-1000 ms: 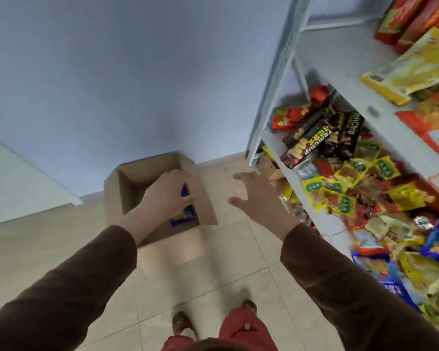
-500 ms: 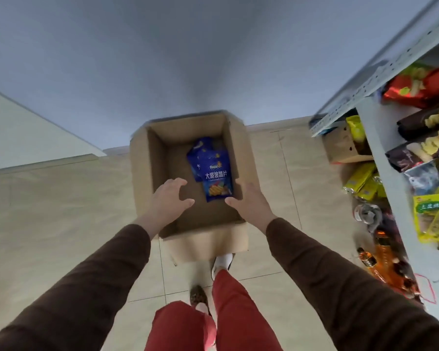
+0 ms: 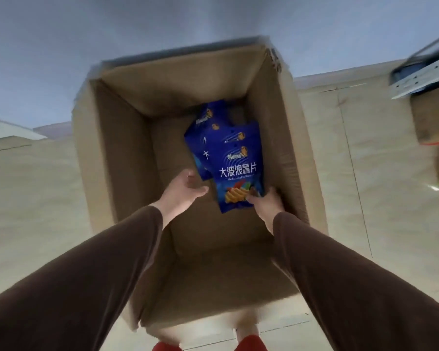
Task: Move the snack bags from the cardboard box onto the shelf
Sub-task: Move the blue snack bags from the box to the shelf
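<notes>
Sleeves fill the near edge as we lean over the box, both arms reaching down inside it because the bags lie flat on its floor. Our right hand has its fingers curled on the lower corner of the top bag, a low grip that should let us peel it off the ones beneath. Our left hand hangs just beside that bag's left edge, fingers loosely spread and holding nothing, seemingly ready to take a second bag. We count one box and what looks like three or four blue bags fanned in a stack toward its far right, though the overlap and blur make the number uncertain. Farther off, at the right edge, a metal corner of the shelf shows, well apart from the bags.
</notes>
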`<state>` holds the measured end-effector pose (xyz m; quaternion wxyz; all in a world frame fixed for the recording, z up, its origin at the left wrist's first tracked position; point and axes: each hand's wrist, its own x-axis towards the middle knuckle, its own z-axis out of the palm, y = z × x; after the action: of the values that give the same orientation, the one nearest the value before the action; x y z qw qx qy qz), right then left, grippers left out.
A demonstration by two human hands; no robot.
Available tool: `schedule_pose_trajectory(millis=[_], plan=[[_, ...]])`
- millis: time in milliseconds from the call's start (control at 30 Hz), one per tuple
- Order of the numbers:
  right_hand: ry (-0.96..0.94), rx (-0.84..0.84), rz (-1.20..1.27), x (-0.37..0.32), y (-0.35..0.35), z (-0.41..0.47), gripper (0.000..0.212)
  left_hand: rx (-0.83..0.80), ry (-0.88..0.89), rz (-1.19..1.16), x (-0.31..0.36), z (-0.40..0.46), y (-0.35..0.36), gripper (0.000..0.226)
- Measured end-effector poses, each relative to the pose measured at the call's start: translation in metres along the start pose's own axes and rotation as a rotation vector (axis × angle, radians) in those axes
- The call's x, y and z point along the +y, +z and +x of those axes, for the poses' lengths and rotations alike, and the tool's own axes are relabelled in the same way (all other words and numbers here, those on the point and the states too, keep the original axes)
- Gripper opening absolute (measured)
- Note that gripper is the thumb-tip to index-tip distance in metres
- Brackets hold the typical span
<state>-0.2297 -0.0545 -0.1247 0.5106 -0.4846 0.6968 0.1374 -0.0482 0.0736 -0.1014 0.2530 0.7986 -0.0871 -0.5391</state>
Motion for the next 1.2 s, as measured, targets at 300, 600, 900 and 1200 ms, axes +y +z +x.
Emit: schedule_pose_trajectory(millis=[300, 600, 900, 1200], plan=[[-0.124, 0.028, 0.104, 0.038, 0.062, 0.095, 0.105, -0.12, -0.023, -0.211, -0.022, 0.128, 0.05, 0.06], [-0.185, -0.014, 0.09, 0.051, 0.074, 0.107, 0.096, -0.137, -0.102, -0.336, -0.029, 0.142, 0.058, 0.039], [-0.097, -0.314, 0.335, 0.034, 0.055, 0.05, 0.054, -0.2, -0.172, -0.611, -0.018, 0.071, 0.018, 0.03], [-0.193, -0.487, 0.542, -0.036, -0.064, -0.157, 0.028, -0.254, -0.175, -0.738, 0.086, -0.117, -0.051, 0.03]])
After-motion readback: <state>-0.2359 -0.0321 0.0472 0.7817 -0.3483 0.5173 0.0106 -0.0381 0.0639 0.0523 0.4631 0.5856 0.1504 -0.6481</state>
